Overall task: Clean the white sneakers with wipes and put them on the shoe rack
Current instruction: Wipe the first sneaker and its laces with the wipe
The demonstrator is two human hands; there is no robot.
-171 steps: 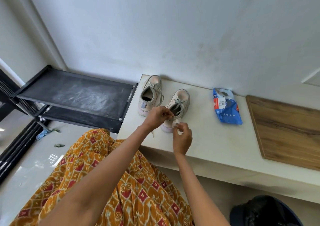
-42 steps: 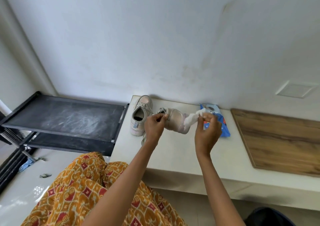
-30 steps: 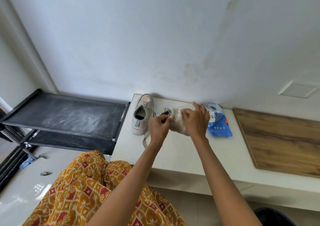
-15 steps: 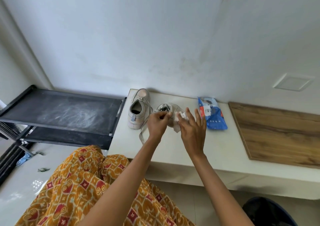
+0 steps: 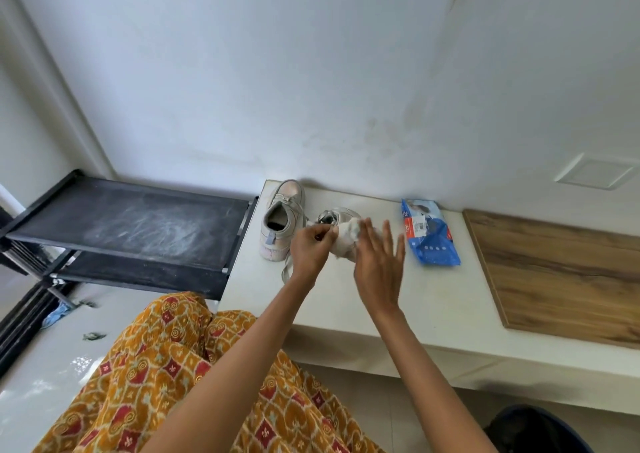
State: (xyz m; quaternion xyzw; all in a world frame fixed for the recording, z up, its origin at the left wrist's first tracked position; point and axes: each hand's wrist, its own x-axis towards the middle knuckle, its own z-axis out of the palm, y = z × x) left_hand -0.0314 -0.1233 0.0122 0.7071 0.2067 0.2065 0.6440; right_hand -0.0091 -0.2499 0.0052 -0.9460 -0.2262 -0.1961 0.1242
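Note:
Two white sneakers are on the white bench (image 5: 398, 289). One sneaker (image 5: 282, 222) stands upright at the bench's far left. The other sneaker (image 5: 341, 225) is tipped up off the bench, and my left hand (image 5: 311, 248) grips it at its opening, a lace dangling below. My right hand (image 5: 379, 262) has straight, spread fingers and presses a crumpled white wipe (image 5: 351, 229) against the side of the held sneaker. The black shoe rack (image 5: 138, 230) stands left of the bench, its dusty top shelf bare.
A blue wipes pack (image 5: 429, 232) lies on the bench right of my hands. A wooden board (image 5: 561, 272) covers the bench's right part. A dark bin (image 5: 540, 432) is at the bottom right. My patterned orange garment (image 5: 173, 376) fills the lower left.
Over the last seconds the sneaker was lifted and turned in my left hand, and my right hand has been rubbing the wipe back and forth over its side.

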